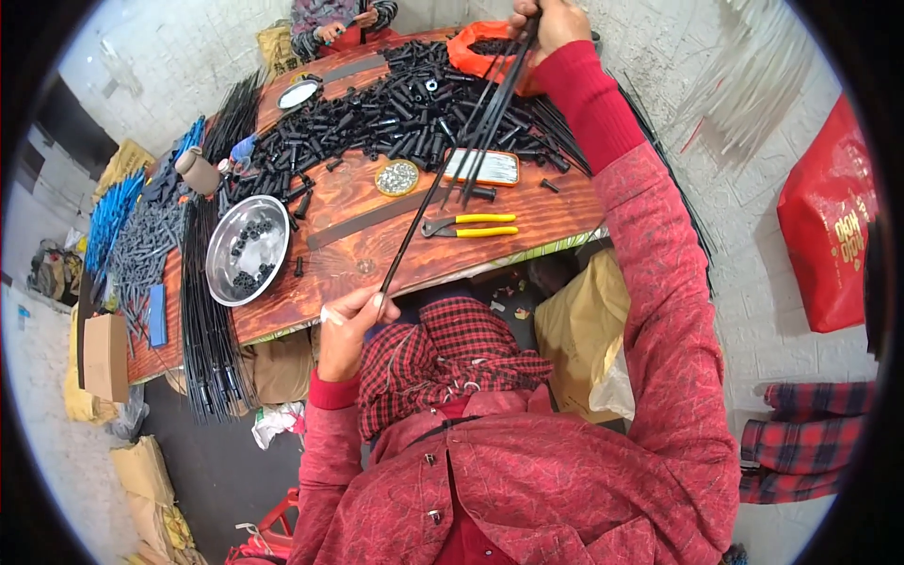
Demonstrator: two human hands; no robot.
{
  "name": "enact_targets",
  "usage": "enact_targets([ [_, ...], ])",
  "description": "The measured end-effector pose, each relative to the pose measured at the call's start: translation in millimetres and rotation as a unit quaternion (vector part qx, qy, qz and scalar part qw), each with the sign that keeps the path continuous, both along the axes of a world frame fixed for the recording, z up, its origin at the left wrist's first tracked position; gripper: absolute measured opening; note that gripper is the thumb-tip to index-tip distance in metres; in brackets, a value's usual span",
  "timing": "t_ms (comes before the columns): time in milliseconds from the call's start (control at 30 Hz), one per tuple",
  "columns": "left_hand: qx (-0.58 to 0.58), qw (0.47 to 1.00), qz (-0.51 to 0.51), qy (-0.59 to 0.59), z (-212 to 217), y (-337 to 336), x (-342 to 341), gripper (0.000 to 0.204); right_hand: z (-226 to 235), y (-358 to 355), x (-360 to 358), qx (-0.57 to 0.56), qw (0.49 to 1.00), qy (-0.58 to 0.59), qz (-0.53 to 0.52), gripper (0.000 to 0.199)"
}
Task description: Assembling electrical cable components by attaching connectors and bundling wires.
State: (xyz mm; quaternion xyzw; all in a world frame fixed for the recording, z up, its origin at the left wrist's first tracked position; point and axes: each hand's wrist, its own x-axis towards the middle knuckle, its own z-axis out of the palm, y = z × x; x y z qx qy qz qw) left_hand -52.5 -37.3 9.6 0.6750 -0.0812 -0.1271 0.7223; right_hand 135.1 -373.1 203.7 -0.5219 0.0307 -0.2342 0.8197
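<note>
My left hand [345, 325], a pale wrap on one finger, pinches the lower end of a thin black rod [411, 235] in front of the table's near edge. The rod slants up to the right. My right hand [559, 30] is raised at the far right, closed around several thin black rods [497, 108] that hang down over the table. Below their tips lie cutting pliers with yellow handles [485, 218]. Close by are a white tray with an orange rim [508, 168], holding thin pale pieces, and a round dish of small silver parts [397, 177].
Black tubular parts [377, 127] are heaped across the wooden table [377, 254], beside an orange bag [460, 52]. At left are a metal bowl [224, 247], black rods [200, 311] overhanging the edge and blue rods [108, 221]. Another person [320, 24] works opposite.
</note>
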Motion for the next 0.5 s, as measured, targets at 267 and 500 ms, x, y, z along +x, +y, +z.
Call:
enact_targets([
  [267,0.085,0.987,0.129,-0.035,8,98,-19,0.026,26,-113,32,0.002,0.989,-0.096,-0.110,0.016],
  [500,0.154,0.957,0.206,-0.131,28,127,-26,0.023,30,-149,-5,-0.111,0.979,-0.087,-0.145,0.021],
])
